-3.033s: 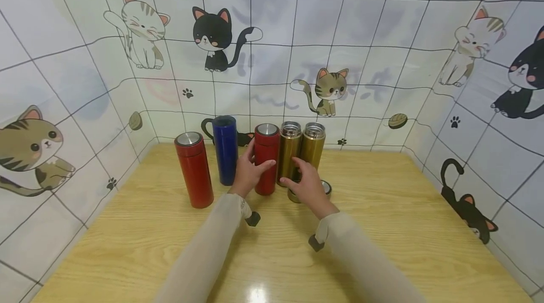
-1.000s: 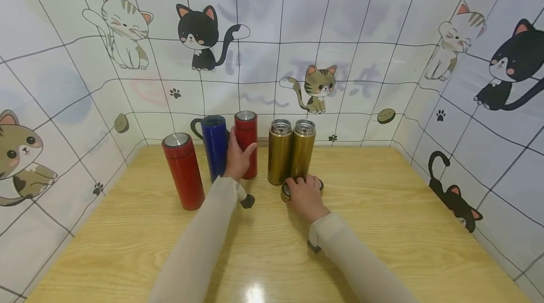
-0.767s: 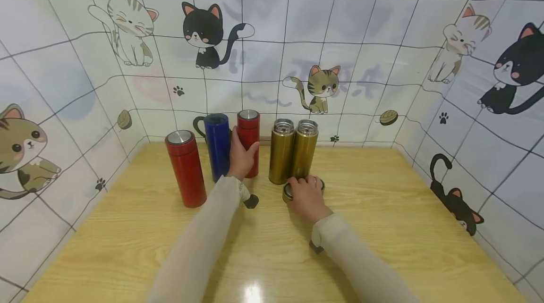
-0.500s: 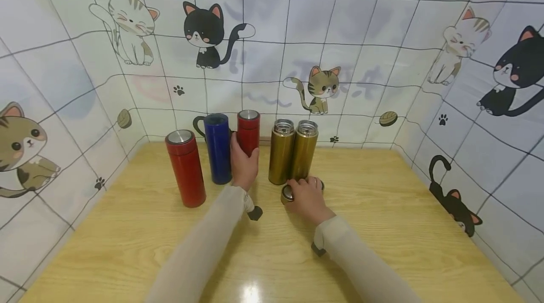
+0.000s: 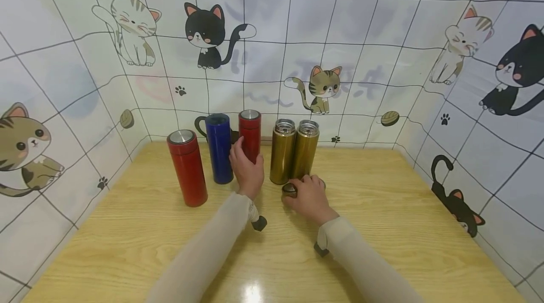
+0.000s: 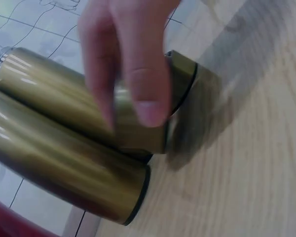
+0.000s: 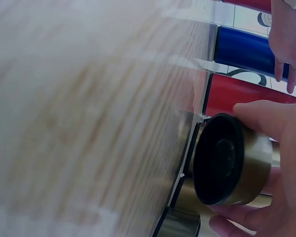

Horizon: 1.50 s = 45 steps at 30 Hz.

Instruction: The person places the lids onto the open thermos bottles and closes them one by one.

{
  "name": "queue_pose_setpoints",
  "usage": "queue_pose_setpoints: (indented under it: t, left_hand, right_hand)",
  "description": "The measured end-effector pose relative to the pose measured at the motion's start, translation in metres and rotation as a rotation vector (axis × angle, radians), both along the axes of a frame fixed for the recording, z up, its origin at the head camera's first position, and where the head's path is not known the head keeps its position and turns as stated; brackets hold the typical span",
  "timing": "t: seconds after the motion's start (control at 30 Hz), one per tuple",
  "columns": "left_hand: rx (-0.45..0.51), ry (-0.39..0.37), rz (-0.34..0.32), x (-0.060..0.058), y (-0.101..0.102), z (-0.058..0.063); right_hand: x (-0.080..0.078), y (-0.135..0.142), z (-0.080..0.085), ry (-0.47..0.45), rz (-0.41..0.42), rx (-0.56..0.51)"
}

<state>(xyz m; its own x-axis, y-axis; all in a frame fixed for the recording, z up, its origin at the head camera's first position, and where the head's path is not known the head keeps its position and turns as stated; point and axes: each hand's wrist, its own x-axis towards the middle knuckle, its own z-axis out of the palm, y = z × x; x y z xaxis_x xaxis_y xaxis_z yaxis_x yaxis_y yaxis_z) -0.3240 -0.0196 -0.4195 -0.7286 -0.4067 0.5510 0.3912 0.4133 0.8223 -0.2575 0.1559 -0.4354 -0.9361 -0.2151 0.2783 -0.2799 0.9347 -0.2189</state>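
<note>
My right hand (image 5: 310, 199) pinches a gold thermos lid (image 7: 256, 170) between thumb and fingers. In the right wrist view the lid's black hollow underside shows. A second gold lid (image 7: 180, 224) stands on the table beside it, mostly behind the hand in the head view. Just behind are two gold thermoses (image 5: 282, 156) (image 5: 306, 149), upright and side by side, with bare steel necks. My left hand (image 5: 249, 175) is in front of the smaller red thermos (image 5: 250, 130), its fingers loose and holding nothing. In the left wrist view, the right hand (image 6: 138, 64) appears with the lid.
A blue mug (image 5: 219, 152) with a dark handle stands left of the smaller red thermos. Further left is a larger red thermos (image 5: 188, 171) with a steel-topped lid. Cat-print walls (image 5: 263, 57) enclose the wooden table (image 5: 272, 256) at the back and sides.
My left hand has shifted the smaller red thermos left and back, away from the gold ones, then drawn off it. My right hand has come down onto the lids and tilted one up.
</note>
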Motion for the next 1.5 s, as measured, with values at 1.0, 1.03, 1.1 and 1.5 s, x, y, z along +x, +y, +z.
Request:
queue_pose_setpoints:
  t: [1.0, 1.03, 1.1, 1.5]
  left_hand:
    - [-0.044, 0.04, -0.121, 0.013, 0.021, -0.021]
    - [-0.041, 0.037, -0.137, 0.013, 0.022, -0.021]
    - [-0.042, 0.027, -0.167, 0.012, 0.025, -0.02]
    - [-0.02, -0.062, -0.3, 0.003, 0.032, -0.021]
  right_hand:
    - [-0.003, -0.003, 0.007, 0.507, 0.038, -0.309]
    - [-0.003, -0.003, 0.007, 0.524, 0.043, -0.319]
    - [-0.004, -0.002, 0.007, 0.554, 0.051, -0.338]
    - [-0.002, -0.007, 0.008, 0.606, 0.136, -0.422]
